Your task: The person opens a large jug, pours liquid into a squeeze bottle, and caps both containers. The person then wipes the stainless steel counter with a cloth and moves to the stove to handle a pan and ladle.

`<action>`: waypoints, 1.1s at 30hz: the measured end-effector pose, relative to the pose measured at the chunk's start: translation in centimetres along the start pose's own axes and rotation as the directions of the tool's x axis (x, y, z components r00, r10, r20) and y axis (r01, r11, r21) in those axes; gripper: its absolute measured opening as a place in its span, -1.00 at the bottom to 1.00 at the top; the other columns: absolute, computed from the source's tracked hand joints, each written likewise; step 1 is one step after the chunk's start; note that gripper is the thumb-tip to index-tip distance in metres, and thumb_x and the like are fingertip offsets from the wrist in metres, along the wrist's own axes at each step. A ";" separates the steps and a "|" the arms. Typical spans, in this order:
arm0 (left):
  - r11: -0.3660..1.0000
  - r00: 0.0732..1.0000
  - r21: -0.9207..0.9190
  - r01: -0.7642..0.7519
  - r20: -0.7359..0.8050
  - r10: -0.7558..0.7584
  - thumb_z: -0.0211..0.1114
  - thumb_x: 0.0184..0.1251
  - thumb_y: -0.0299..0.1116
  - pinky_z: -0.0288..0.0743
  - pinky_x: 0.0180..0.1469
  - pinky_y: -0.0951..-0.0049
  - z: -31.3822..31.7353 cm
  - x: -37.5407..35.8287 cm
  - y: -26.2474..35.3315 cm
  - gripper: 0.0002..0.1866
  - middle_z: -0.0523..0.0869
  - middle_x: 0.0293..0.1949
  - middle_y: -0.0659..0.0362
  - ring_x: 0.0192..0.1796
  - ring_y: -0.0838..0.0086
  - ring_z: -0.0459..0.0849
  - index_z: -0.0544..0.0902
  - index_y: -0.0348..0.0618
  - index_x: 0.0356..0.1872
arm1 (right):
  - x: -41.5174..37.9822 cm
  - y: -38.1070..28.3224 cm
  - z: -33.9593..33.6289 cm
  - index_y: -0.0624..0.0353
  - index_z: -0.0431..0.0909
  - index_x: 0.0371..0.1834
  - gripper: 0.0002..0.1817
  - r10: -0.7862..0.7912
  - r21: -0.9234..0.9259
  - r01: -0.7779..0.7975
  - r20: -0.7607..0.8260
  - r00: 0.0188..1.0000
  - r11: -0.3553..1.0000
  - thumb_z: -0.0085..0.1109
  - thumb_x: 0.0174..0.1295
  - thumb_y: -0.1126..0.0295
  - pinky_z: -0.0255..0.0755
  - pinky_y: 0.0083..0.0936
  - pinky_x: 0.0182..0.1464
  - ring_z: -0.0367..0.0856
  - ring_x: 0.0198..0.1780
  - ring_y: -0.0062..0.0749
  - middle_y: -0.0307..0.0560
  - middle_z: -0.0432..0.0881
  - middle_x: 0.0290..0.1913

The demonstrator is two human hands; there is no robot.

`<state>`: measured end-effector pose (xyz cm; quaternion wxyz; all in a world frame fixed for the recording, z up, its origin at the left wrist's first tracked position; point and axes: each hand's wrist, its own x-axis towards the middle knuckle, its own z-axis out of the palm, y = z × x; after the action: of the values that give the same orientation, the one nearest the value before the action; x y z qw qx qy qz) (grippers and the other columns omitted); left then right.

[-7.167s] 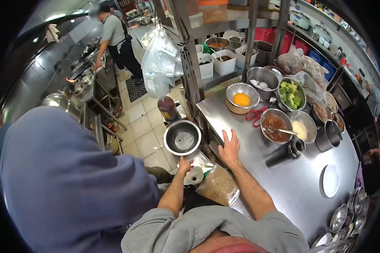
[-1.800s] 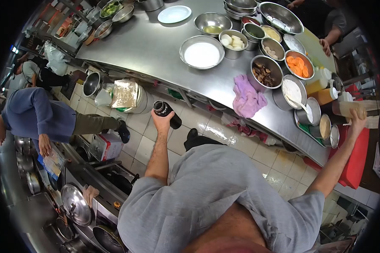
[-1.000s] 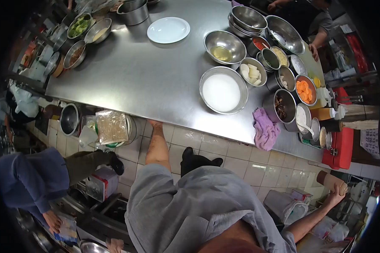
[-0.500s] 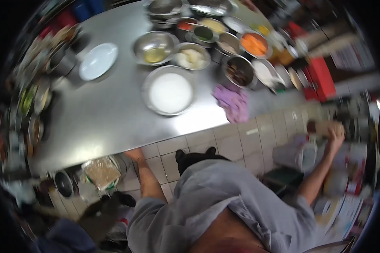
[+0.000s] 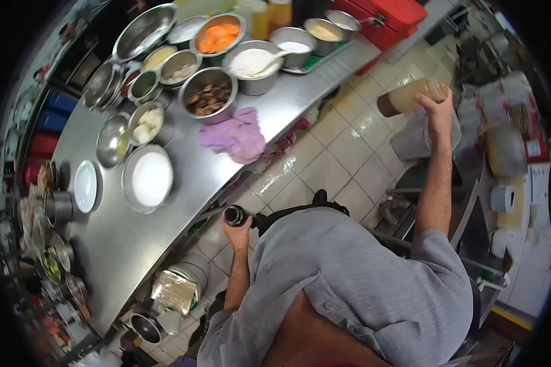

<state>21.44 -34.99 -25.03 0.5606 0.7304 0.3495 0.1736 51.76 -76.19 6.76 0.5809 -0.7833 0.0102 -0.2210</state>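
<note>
My right hand (image 5: pixel 438 113) is wrapped round a clear plastic bottle (image 5: pixel 409 98) with dark brown contents at its far end. The bottle is tilted nearly onto its side, above the tiled floor and apart from the table. Close to the table's front edge, my left hand (image 5: pixel 237 235) grips a black round container (image 5: pixel 234 215), seen from its end; its exact kind does not show. On the steel table (image 5: pixel 193 174), a crumpled purple cloth (image 5: pixel 236 136) lies by the edge nearest that hand. A metal bowl of white contents (image 5: pixel 148 179) sits farther left.
Several metal pots and bowls crowd the far side, among them carrots (image 5: pixel 218 39), dark brown pieces (image 5: pixel 210 99) and white powder with a spoon (image 5: pixel 251 63). A red box (image 5: pixel 382 21) stands at the table's end. Below are a bucket (image 5: pixel 190 272) and a grey bin (image 5: pixel 413 142).
My view has turned right, so the table now slants across the left. My right hand appears higher in view with the bottle. The black container in my left hand has come into sight.
</note>
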 end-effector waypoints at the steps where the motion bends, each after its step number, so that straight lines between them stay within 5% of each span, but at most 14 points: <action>1: 0.999 0.997 -0.013 -0.037 0.062 0.038 0.60 -0.25 -0.39 0.38 0.15 0.40 2.4 -0.1 0.9 -0.13 0.51 -0.02 0.04 0.06 0.35 0.52 0.30 -0.33 0.17 | 0.2 1.3 -1.2 0.26 0.31 0.06 -0.31 -0.009 -0.001 0.009 0.030 0.999 1.000 0.44 -0.21 0.57 0.46 -0.47 -0.02 0.56 -0.08 -0.37 -0.08 0.54 -0.08; 8: 0.988 0.960 -0.087 -0.131 0.239 0.148 0.60 -0.27 -0.38 0.38 0.16 0.36 20.3 2.3 6.2 -0.13 0.55 -0.02 0.02 0.04 0.33 0.55 0.31 -0.33 0.15 | 0.2 6.6 -9.0 0.26 0.30 0.05 -0.33 0.107 0.013 -0.109 0.106 0.989 0.994 0.40 -0.21 0.57 0.45 -0.46 -0.01 0.55 -0.08 -0.39 -0.08 0.53 -0.10; 12: 0.981 0.976 -0.083 -0.173 0.116 0.182 0.62 -0.33 -0.35 0.35 0.17 0.31 28.7 5.9 6.2 -0.13 0.52 0.02 -0.03 0.06 0.28 0.53 0.33 -0.35 0.10 | 0.7 9.3 -13.2 0.26 0.29 0.07 -0.31 0.172 -0.003 -0.173 0.083 0.981 0.985 0.39 -0.22 0.58 0.46 -0.46 -0.01 0.54 -0.07 -0.40 -0.10 0.52 -0.10; 16: 0.982 0.982 -0.047 -0.182 -0.066 0.179 0.65 -0.38 -0.34 0.50 -0.01 0.32 34.0 10.5 5.6 -0.29 0.68 -0.18 -0.03 -0.17 0.24 0.66 0.51 -0.39 -0.09 | 1.7 11.4 -16.5 0.26 0.27 0.09 -0.29 0.198 -0.026 -0.198 0.015 0.980 0.980 0.39 -0.22 0.59 0.46 -0.45 0.00 0.54 -0.08 -0.41 -0.11 0.52 -0.10; 19: 0.982 0.980 0.064 -0.178 -0.082 0.182 0.63 -0.32 -0.29 0.51 -0.04 0.33 35.4 13.2 6.8 -0.38 0.69 -0.15 -0.04 -0.15 0.23 0.68 0.58 -0.36 -0.14 | 1.9 13.0 -18.1 0.25 0.27 0.08 -0.29 0.205 -0.098 -0.208 -0.044 0.978 0.973 0.40 -0.22 0.59 0.45 -0.46 0.00 0.54 -0.09 -0.42 -0.12 0.52 -0.11; 21: 0.979 1.000 0.203 -0.006 0.003 0.005 0.57 -0.18 -0.23 0.51 -0.02 0.32 35.4 12.8 10.8 -0.46 0.69 -0.09 -0.04 -0.08 0.20 0.66 0.62 -0.34 -0.17 | 2.2 13.5 -18.6 0.25 0.27 0.08 -0.30 0.198 -0.144 -0.207 -0.072 0.978 0.968 0.40 -0.22 0.59 0.45 -0.46 0.00 0.54 -0.09 -0.43 -0.13 0.51 -0.12; 22: 0.989 0.995 0.126 -0.077 -0.059 0.085 0.60 -0.23 -0.17 0.46 0.06 0.23 35.9 12.5 12.2 -0.32 0.63 -0.03 -0.12 -0.01 0.12 0.61 0.56 -0.41 -0.08 | 2.4 13.6 -18.6 0.25 0.27 0.08 -0.30 0.216 -0.148 -0.225 -0.077 0.973 0.963 0.40 -0.22 0.58 0.44 -0.47 0.00 0.53 -0.09 -0.43 -0.13 0.51 -0.12; 24: 0.987 0.980 0.055 -0.152 -0.124 0.158 0.63 -0.28 -0.11 0.41 0.13 0.13 36.5 13.3 11.4 -0.18 0.58 0.04 -0.20 0.05 0.04 0.56 0.51 -0.47 0.00 | 3.1 14.0 -18.4 0.25 0.27 0.07 -0.30 0.237 -0.152 -0.248 -0.084 0.968 0.957 0.40 -0.22 0.58 0.44 -0.47 0.00 0.53 -0.10 -0.44 -0.13 0.51 -0.12; 26: 0.824 0.962 0.517 -0.233 -0.004 0.274 0.58 -0.22 -0.05 0.36 0.18 0.08 36.8 17.0 5.3 -0.18 0.55 0.09 -0.18 0.10 0.03 0.52 0.50 -0.44 0.04 | 3.9 14.4 -18.1 0.25 0.26 0.07 -0.30 0.270 -0.107 -0.278 -0.087 0.959 0.955 0.40 -0.22 0.59 0.44 -0.48 -0.01 0.53 -0.10 -0.44 -0.13 0.51 -0.13; 33: 0.839 0.976 0.539 -0.078 -0.128 0.173 0.53 -0.16 -0.11 0.39 0.07 0.09 38.3 18.4 1.7 -0.34 0.60 -0.05 -0.12 -0.03 0.04 0.56 0.55 -0.38 -0.06 | 8.0 15.2 -16.0 0.22 0.26 0.08 -0.28 0.284 -0.143 -0.293 -0.081 0.956 0.945 0.39 -0.24 0.61 0.45 -0.48 0.00 0.53 -0.10 -0.45 -0.15 0.51 -0.13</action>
<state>59.48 -48.97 -37.84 0.2919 0.8604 0.3820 0.1690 56.87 -97.82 -0.83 0.5442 -0.8090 0.1588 -0.1554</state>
